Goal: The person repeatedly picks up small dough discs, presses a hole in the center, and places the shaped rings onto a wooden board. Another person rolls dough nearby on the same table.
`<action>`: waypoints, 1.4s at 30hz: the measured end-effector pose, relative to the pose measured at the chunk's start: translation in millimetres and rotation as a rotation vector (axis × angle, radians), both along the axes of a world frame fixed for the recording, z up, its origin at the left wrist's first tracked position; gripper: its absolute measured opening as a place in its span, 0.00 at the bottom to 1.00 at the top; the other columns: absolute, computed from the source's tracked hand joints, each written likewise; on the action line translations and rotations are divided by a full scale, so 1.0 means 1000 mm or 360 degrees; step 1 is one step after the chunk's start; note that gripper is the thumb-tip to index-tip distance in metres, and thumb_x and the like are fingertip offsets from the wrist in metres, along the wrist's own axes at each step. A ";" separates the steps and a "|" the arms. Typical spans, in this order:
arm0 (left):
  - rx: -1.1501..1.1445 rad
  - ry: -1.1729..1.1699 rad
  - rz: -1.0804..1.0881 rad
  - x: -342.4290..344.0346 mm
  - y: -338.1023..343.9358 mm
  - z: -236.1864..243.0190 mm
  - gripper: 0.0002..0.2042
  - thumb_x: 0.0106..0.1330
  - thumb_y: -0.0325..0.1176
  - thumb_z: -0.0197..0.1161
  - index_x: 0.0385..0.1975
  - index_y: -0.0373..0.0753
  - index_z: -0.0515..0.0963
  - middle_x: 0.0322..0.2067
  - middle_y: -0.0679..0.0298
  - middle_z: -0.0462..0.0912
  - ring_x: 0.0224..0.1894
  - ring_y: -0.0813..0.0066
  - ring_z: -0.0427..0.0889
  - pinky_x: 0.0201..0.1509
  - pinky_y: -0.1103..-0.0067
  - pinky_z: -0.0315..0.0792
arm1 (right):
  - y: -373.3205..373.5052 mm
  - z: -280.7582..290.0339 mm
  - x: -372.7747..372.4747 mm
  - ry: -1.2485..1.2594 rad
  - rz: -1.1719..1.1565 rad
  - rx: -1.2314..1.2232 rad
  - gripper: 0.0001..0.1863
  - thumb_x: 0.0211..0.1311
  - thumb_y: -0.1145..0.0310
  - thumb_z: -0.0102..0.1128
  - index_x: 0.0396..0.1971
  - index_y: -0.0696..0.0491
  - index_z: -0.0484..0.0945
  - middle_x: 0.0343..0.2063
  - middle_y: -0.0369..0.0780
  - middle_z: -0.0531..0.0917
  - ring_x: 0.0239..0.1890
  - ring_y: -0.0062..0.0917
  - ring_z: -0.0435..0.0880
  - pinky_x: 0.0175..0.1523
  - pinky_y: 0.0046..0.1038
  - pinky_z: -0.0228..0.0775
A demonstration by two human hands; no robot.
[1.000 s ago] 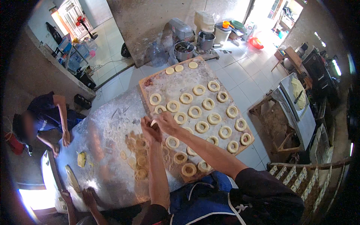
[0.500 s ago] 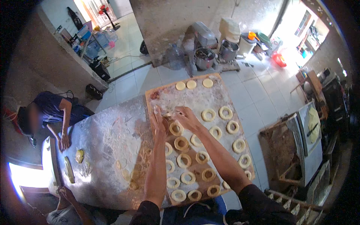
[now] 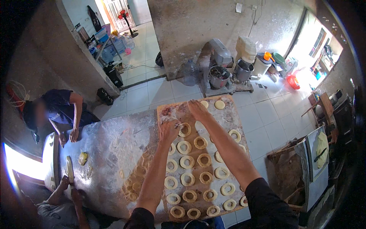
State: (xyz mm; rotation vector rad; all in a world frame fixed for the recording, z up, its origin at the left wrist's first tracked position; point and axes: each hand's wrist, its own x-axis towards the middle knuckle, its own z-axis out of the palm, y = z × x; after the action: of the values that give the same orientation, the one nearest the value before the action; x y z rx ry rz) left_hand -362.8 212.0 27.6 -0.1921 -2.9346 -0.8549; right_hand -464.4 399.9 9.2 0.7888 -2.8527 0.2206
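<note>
1. Co-worker in a dark shirt (image 3: 57, 103) leans at the far left of the grey floured table (image 3: 101, 139); below, another person in a grey shirt (image 3: 49, 210) has hands at a long dough roll (image 3: 69, 168). Just right of it lies a yellowish dough lump (image 3: 82, 158).
2. Nearer the board, I see thin dough discs (image 3: 131, 187) in loose flour; they could tear if lifted carelessly.
3. The left hand (image 3: 169, 131) is over the wooden board (image 3: 162, 113), fingers curled close together beside a dough ring (image 3: 185, 129). I cannot tell whether they pinch anything. My worry is a knuckle denting that ring, since the gap is slight.
4. The right hand (image 3: 197, 110) reaches to the far end, fingers apparently together, tips hidden from me. One uncut dough disc (image 3: 204, 104) sits right beside it; a careless sweep could smear it.
5. Rows of rings fill the board's near part; a dragging forearm could push neighbours together.
6. Behind, the grey mixer's bowl (image 3: 219, 78) holds dark-looking residue I can't identify. The cream mixer's bowl (image 3: 244, 71) hides its contents. An orange dipper (image 3: 268, 56) rests atop the white bucket (image 3: 260, 68).
7. Far right, a pale dough slab (image 3: 322, 143) carries a dark knife (image 3: 320, 155).
</note>
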 end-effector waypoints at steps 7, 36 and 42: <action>0.0089 0.0460 0.0217 0.047 -0.020 0.019 0.12 0.56 0.35 0.66 0.39 0.42 0.80 0.41 0.60 0.80 0.51 0.59 0.73 0.56 0.59 0.61 | -0.003 0.026 -0.023 -0.0362 -0.0274 0.0043 0.20 0.48 0.62 0.68 0.41 0.56 0.79 0.38 0.46 0.83 0.41 0.35 0.82 0.47 0.34 0.73; 0.1532 0.0036 0.0425 0.304 -0.214 0.013 0.15 0.63 0.19 0.55 0.51 0.32 0.73 0.40 0.55 0.82 0.44 0.70 0.82 0.46 0.74 0.77 | -0.266 0.058 0.352 -0.1038 -0.0099 -0.1618 0.30 0.46 0.75 0.66 0.52 0.59 0.66 0.36 0.45 0.81 0.37 0.26 0.82 0.40 0.30 0.77; 0.3239 -0.0289 0.0247 0.320 -0.215 0.010 0.24 0.56 0.15 0.52 0.54 0.37 0.63 0.41 0.58 0.77 0.42 0.69 0.78 0.45 0.74 0.74 | -0.263 0.055 0.350 -0.2098 0.0136 -0.2365 0.25 0.61 0.59 0.52 0.55 0.56 0.65 0.40 0.41 0.79 0.36 0.31 0.82 0.46 0.33 0.73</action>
State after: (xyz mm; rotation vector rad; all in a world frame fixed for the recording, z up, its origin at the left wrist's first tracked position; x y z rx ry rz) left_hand -42.4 -3.3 37.9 0.2605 -0.8313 -2.9784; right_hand -114.1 136.9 64.4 0.3349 -2.0627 3.1697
